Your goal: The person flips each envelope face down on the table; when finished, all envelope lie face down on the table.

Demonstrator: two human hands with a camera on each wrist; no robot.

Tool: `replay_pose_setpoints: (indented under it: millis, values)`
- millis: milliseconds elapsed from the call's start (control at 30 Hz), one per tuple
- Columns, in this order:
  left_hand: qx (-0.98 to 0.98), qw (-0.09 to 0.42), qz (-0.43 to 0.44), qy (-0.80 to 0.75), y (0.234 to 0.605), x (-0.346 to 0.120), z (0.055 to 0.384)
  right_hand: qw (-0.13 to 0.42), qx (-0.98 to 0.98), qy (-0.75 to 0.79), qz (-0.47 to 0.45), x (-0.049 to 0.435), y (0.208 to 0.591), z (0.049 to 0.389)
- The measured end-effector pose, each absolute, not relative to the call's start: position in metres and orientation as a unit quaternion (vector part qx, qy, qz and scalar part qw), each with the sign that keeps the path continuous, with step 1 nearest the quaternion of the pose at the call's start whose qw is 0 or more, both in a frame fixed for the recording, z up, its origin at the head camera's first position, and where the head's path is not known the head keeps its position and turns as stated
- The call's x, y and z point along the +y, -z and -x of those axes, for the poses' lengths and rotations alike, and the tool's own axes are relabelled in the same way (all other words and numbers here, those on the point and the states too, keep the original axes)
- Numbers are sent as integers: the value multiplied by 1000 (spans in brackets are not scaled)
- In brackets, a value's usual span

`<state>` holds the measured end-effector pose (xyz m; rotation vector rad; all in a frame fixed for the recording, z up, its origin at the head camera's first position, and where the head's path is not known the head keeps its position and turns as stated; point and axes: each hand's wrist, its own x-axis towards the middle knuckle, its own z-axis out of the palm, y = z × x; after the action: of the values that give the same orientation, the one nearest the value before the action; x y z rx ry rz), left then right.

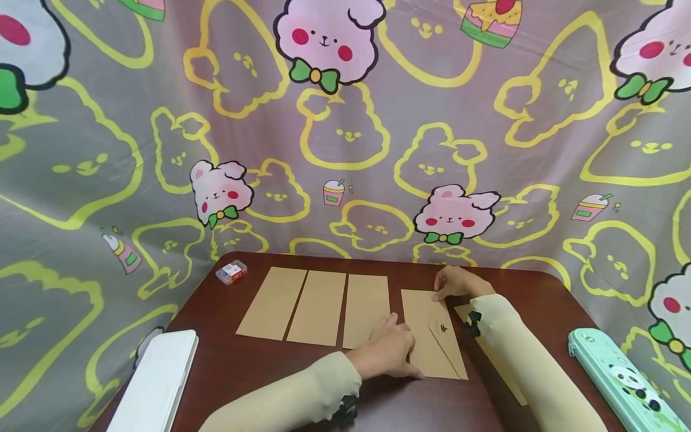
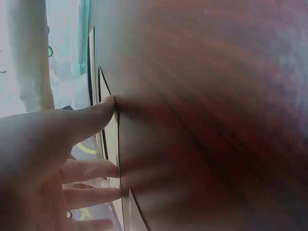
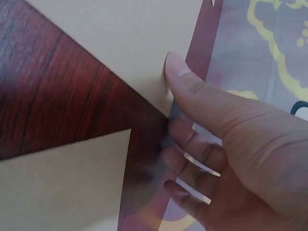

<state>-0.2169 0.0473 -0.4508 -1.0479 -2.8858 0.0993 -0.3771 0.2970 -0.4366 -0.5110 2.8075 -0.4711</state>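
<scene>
A brown kraft envelope [image 1: 426, 336] with a pointed flap and a small dark emblem lies on the table, a bit askew. My left hand [image 1: 385, 348] is at its near left side, thumb at the near edge and fingers extended over the left edge. At the far right corner is my right hand [image 1: 459, 283], its thumb on the envelope's margin and its other fingers bent loosely by the corner. Three more envelopes stand in a row to the left: the first [image 1: 272, 303], the second [image 1: 317, 307] and the third [image 1: 367, 300], partly behind my left hand.
Another brown envelope [image 1: 504, 372] lies partly under my right forearm. A mint pencil case [image 1: 621, 375] with a panda is at the right edge, a white case [image 1: 156, 378] at the near left. A small clear box [image 1: 231, 272] sits far left. A patterned curtain [image 1: 345, 150] surrounds the table.
</scene>
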Motion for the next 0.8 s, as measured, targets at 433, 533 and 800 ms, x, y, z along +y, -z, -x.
replay_pose_setpoints:
  millis: [433,533,800]
  values:
    - [-942,33,331,-44,450,47,225,94,974,107,176,282,429,375]
    - [-942,30,329,-56,448,48,224,102,971,105,189,282,426,376]
    - [-944,21,323,-68,447,51,226,95,963,108,228,292,433,378]
